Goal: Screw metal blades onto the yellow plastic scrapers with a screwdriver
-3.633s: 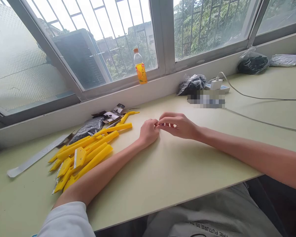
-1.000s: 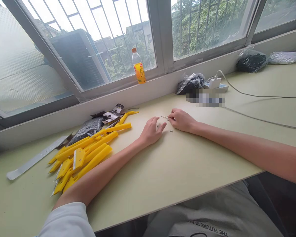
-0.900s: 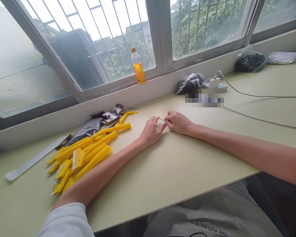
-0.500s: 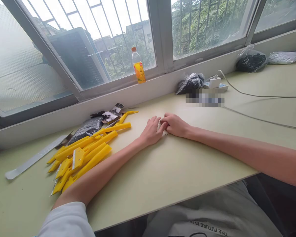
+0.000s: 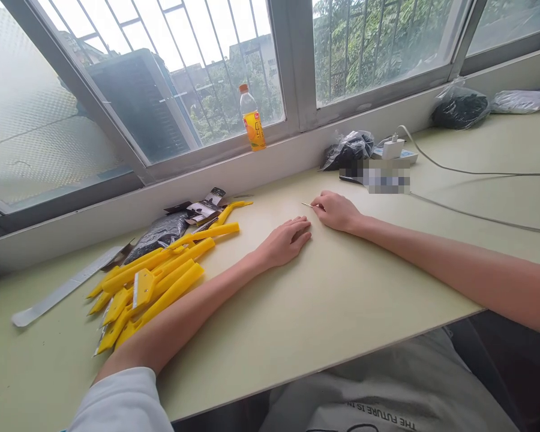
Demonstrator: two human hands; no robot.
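Note:
My right hand [image 5: 335,210] rests on the pale table with its fingertips pinched together. Out of that pinch, pointing left, sticks a thin, short metal rod [image 5: 306,204]; its exact kind is too small to make out. My left hand [image 5: 284,241] lies palm down on the tabletop, fingers stretched toward the right, a little nearer to me than the right hand. Whether anything is under its palm is hidden. Left of this hand lies a pile of yellow scrapers [image 5: 162,273] with long handles and flat heads.
Behind the scrapers are a black plastic bag [image 5: 162,231] and dark printed packaging [image 5: 203,210]. A pale strip [image 5: 67,288] lies far left. An orange drink bottle [image 5: 254,123] stands on the sill. A bagged black bundle [image 5: 348,150], a white charger [image 5: 392,147] and cables sit at the back right.
My hands have come apart. The right hand moved away and to the right with the rod, while the left shifted slightly right and toward me. A tiny piece on the table no longer shows.

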